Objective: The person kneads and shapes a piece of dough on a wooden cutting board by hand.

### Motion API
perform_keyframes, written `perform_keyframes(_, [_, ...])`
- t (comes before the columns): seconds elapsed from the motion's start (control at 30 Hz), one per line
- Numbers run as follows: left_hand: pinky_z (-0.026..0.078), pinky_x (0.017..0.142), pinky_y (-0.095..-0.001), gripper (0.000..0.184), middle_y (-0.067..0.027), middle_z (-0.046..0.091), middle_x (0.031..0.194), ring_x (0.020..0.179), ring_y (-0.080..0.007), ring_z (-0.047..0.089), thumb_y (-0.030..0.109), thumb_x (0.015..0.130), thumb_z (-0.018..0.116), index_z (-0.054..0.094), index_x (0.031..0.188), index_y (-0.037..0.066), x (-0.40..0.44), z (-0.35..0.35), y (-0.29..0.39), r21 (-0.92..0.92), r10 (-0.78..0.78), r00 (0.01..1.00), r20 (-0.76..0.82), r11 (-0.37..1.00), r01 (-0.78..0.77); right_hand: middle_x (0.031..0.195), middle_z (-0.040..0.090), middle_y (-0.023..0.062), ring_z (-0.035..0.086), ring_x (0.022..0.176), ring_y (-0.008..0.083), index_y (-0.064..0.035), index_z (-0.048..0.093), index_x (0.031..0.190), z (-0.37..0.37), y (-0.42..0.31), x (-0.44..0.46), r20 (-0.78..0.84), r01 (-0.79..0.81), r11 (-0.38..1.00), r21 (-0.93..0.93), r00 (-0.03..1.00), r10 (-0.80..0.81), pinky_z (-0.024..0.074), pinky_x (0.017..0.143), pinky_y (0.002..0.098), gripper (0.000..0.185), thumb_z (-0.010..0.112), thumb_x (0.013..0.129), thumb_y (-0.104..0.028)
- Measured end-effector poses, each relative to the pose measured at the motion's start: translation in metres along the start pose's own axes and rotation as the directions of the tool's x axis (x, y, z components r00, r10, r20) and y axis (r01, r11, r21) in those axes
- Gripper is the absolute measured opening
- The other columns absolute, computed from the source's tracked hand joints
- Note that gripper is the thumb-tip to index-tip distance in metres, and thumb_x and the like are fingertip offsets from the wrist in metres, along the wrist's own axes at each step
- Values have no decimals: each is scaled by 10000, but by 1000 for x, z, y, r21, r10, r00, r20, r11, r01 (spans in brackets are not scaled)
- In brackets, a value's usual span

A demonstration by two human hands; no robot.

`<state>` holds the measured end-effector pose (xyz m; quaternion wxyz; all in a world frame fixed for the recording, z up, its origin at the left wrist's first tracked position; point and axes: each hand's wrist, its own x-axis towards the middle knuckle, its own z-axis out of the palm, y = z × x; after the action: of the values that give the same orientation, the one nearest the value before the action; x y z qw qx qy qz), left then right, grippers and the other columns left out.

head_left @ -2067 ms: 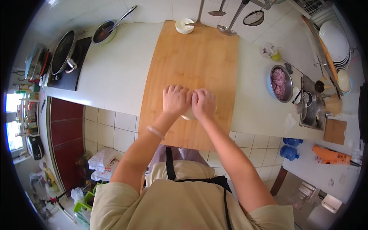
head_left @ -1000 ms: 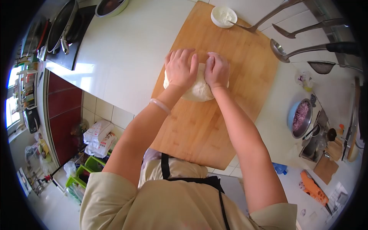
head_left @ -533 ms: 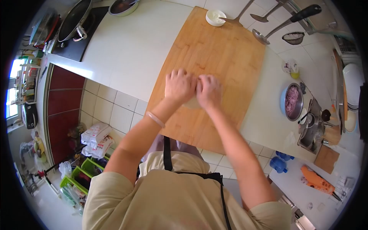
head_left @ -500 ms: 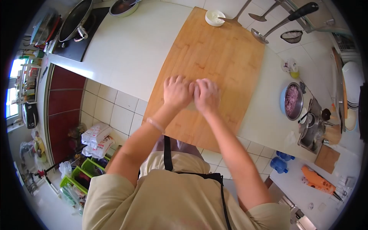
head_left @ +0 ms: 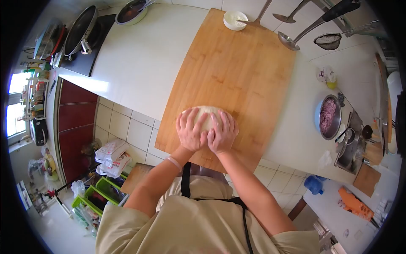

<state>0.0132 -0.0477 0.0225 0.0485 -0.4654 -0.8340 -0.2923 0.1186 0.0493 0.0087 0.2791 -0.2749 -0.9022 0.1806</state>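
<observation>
The white bowl, at the far end of the board, contained something white. In the metal bowl, on the right, there was a purple, finely cut food, and the green bowl at upper left held something dark. The dough was pale and rounded, and it lay on the near part of the board. The left hand and the right hand pressed on it side by side, palms down, with fingers slightly spread.
</observation>
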Motion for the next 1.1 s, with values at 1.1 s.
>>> perform_keyframes(1.1, [150,1168,-631,459,-193,467,1482,1410,-458,351,420,981,415,570,1347,191,-164,-20,5,-80,57,997,-57,995,-62,1465,504,180,487,1337,371,-166,617,1355,-18,-49,-137,0,26,1000,5,1000,-26,283,1117,554,519,342,1034,-466])
